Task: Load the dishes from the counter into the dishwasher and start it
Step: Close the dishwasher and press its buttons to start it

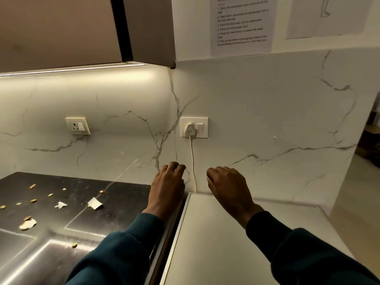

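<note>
The dishwasher's flat white top (226, 243) fills the lower right, pushed against the marble wall. My left hand (167, 186) hovers over the gap between the dark counter (61, 202) and the white top, fingers loosely curled and holding nothing. My right hand (228, 186) hangs above the back edge of the white top, fingers also loosely bent and empty. No dishes show on the counter. The dishwasher's door and controls are out of view.
A white plug (190, 130) sits in a wall socket with a red light, and its cord (193, 167) drops between my hands. Paper scraps (95, 203) and yellow crumbs (33, 200) litter the counter. A second socket (78, 126) and an instruction sheet (241, 23) hang on the wall.
</note>
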